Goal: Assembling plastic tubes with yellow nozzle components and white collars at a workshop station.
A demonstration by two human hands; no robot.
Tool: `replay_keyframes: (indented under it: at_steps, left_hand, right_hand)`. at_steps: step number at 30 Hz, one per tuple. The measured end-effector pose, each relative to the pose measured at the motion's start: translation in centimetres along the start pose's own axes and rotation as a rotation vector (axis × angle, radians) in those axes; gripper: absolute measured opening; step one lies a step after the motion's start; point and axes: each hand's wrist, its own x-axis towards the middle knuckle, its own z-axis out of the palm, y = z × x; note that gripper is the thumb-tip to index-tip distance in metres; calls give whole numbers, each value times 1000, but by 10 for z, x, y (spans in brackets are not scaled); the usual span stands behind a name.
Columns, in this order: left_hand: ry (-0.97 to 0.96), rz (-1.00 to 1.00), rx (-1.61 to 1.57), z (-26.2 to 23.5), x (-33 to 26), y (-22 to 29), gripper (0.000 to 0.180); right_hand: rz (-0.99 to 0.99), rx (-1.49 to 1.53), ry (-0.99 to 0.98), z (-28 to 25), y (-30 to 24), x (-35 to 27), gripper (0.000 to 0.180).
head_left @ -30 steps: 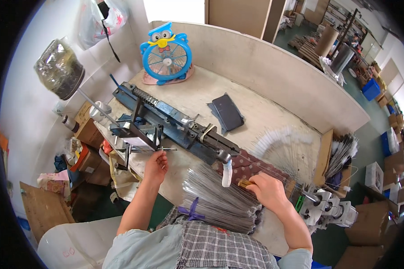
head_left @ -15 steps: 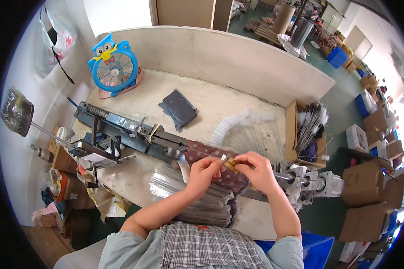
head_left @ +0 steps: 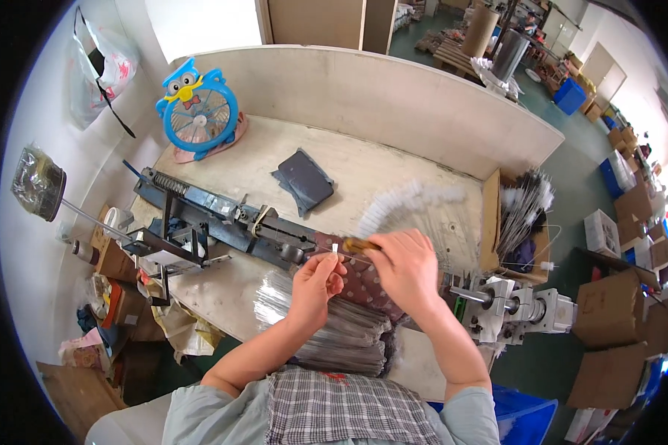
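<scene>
Over the middle of the bench, my left hand (head_left: 315,288) is closed in a pinch on a small white-tipped piece (head_left: 335,248); its exact kind is too small to tell. My right hand (head_left: 407,268) grips a short yellow-brown tool (head_left: 358,244), its end close to the white tip. Beneath both hands runs a dark red polka-dot cloth (head_left: 360,285). A thick bundle of thin metal wires (head_left: 334,334) lies on the near side of it. Beyond the right hand, thin wires with white bristle ends (head_left: 397,208) are fanned out on the bench.
A long dark metal fixture (head_left: 215,221) stretches left, and a silver machine with a shaft (head_left: 508,300) stands right. Farther back are a blue cartoon fan (head_left: 199,119) and a dark flat block (head_left: 306,180). A cardboard box (head_left: 491,222) holds white-tipped wires.
My right hand has moved left and turned over, bringing the yellow-brown tool to the left. My left hand has shifted slightly left, with the white-tipped piece now upright. The whole view has shifted slightly.
</scene>
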Motion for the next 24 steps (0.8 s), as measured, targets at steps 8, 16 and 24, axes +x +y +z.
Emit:
replay_keyframes:
  at_steps: [8, 16, 24]
  left_hand:
    - [-80, 0, -53, -7, 3, 0, 18]
    - [-136, -84, -9, -6, 5, 10, 40]
    - [-44, 20, -337, -4, 6, -5, 30]
  right_hand:
    - [156, 107, -299, 23, -9, 15, 15]
    - [379, 231, -413, 23, -11, 18, 17]
    - [33, -147, -105, 42, -35, 2, 32]
